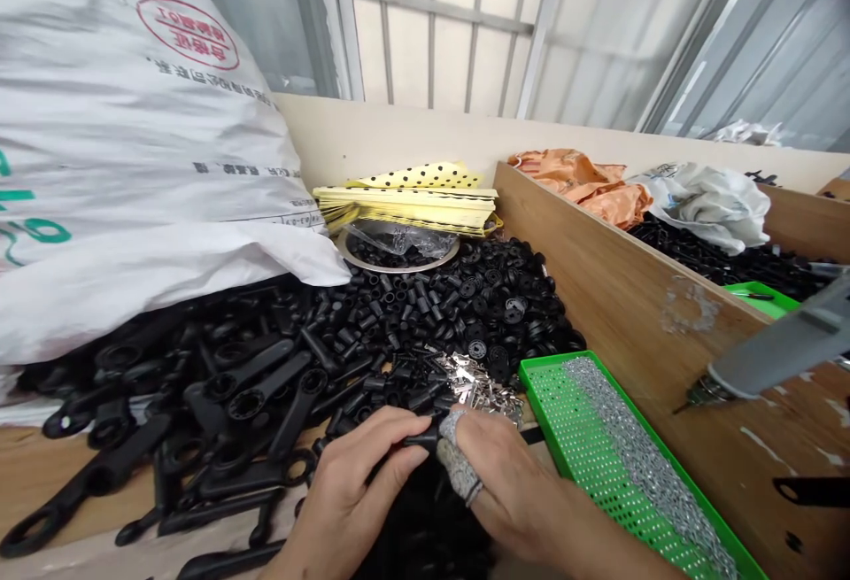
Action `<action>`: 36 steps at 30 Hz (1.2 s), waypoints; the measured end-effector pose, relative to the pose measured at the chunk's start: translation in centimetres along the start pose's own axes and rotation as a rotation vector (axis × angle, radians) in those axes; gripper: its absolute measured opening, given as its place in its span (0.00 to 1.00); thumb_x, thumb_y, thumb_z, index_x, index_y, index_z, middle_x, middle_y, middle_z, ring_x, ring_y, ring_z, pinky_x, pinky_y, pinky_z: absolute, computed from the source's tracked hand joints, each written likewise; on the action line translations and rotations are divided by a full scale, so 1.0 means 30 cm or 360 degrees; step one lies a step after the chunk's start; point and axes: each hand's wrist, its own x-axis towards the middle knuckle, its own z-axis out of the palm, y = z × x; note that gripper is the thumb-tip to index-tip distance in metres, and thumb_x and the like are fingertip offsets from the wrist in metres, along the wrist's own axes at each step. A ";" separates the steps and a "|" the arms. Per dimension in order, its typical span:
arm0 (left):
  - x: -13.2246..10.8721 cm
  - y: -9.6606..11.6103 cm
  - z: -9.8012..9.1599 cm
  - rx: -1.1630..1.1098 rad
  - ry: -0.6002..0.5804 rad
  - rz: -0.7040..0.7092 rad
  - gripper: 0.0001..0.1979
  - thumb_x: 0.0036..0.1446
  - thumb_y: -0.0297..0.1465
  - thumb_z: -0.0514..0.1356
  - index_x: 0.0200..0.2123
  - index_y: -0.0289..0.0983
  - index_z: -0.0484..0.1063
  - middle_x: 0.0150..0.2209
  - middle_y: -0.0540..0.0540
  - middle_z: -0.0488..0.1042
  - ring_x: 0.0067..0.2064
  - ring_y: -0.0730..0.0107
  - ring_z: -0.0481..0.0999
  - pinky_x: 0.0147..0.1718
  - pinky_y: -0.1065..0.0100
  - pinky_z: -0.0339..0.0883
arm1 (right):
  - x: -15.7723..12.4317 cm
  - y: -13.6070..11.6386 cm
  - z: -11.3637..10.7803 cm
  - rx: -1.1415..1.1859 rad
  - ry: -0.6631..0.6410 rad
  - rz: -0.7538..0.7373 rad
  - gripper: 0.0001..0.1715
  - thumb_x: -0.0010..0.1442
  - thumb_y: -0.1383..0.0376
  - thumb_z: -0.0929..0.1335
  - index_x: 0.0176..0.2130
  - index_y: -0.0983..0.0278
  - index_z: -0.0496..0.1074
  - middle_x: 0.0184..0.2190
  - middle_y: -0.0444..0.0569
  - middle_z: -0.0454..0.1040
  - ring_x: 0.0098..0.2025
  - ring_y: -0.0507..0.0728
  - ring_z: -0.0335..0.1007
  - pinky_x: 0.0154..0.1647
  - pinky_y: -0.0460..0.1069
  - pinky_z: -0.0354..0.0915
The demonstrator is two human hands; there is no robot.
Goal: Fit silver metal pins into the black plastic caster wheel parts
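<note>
My left hand and my right hand meet low in the middle of the view, both pinching a small black plastic part. Grey knit finger covers sheathe fingers of my right hand. Just beyond my fingertips lies a heap of small silver metal clips. Black plastic cylinders and discs are piled behind them, and long black plastic handles with ring ends spread to the left of my left hand. Loose black pieces lie under my wrists.
A green perforated tray holding fine silver chain-like pieces sits to the right of my hands against a wooden board. A grey power driver lies at right. A white sack bulges at left; a metal bowl and yellow paper stand behind.
</note>
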 end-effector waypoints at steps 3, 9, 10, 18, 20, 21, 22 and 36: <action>-0.008 -0.007 0.005 0.0031 0.0007 0.0129 0.15 0.54 0.22 0.60 0.42 0.45 0.75 0.37 0.49 0.79 0.37 0.66 0.79 0.38 0.75 0.69 | -0.016 -0.006 -0.004 0.0132 -0.0034 0.0095 0.16 0.50 0.77 0.57 0.38 0.65 0.64 0.37 0.53 0.71 0.40 0.59 0.67 0.43 0.51 0.66; -0.010 -0.018 0.022 0.0114 -0.0021 0.0107 0.11 0.56 0.23 0.60 0.40 0.42 0.75 0.36 0.49 0.80 0.36 0.68 0.80 0.36 0.77 0.70 | -0.017 -0.005 0.014 0.0157 -0.0098 0.0225 0.15 0.51 0.76 0.57 0.38 0.65 0.63 0.38 0.54 0.70 0.41 0.59 0.67 0.44 0.51 0.63; -0.004 -0.025 0.023 0.0145 -0.0011 0.0107 0.10 0.57 0.23 0.59 0.40 0.42 0.75 0.36 0.49 0.80 0.37 0.68 0.80 0.36 0.77 0.70 | -0.006 -0.002 0.015 0.0152 -0.0102 0.0257 0.14 0.51 0.77 0.57 0.37 0.65 0.63 0.37 0.53 0.70 0.40 0.58 0.67 0.43 0.50 0.63; 0.137 -0.158 -0.026 0.0441 -0.0185 0.0180 0.08 0.59 0.28 0.57 0.38 0.38 0.76 0.35 0.47 0.79 0.38 0.64 0.77 0.39 0.67 0.71 | 0.142 0.088 0.014 -0.0133 -0.0088 0.0278 0.08 0.55 0.74 0.58 0.31 0.62 0.59 0.33 0.47 0.69 0.35 0.55 0.64 0.34 0.47 0.57; 0.165 -0.185 -0.033 0.0477 -0.0210 0.0152 0.08 0.58 0.27 0.57 0.38 0.38 0.76 0.35 0.47 0.78 0.37 0.64 0.77 0.38 0.67 0.71 | 0.166 0.118 0.005 -0.0176 -0.0100 0.0262 0.07 0.57 0.73 0.58 0.32 0.62 0.61 0.33 0.46 0.70 0.36 0.54 0.65 0.35 0.47 0.57; 0.173 -0.195 -0.033 0.0498 -0.0225 0.0141 0.08 0.57 0.27 0.58 0.38 0.38 0.76 0.35 0.47 0.78 0.38 0.64 0.77 0.39 0.67 0.71 | 0.177 0.134 -0.002 -0.0205 -0.0105 0.0257 0.07 0.58 0.73 0.59 0.32 0.62 0.61 0.34 0.46 0.70 0.36 0.54 0.65 0.35 0.46 0.57; 0.177 -0.204 -0.031 0.0515 -0.0243 0.0136 0.08 0.57 0.26 0.58 0.38 0.37 0.76 0.35 0.46 0.78 0.38 0.64 0.76 0.39 0.66 0.70 | 0.188 0.149 -0.009 -0.0241 -0.0108 0.0258 0.07 0.58 0.73 0.59 0.33 0.62 0.62 0.34 0.46 0.70 0.36 0.54 0.65 0.35 0.46 0.57; 0.203 -0.236 -0.060 0.0653 -0.0472 0.0104 0.09 0.59 0.26 0.56 0.38 0.36 0.76 0.38 0.46 0.79 0.42 0.63 0.74 0.43 0.65 0.67 | 0.371 0.193 0.004 -0.0655 -0.0481 0.0427 0.14 0.64 0.61 0.65 0.46 0.66 0.69 0.45 0.51 0.71 0.43 0.57 0.70 0.44 0.57 0.68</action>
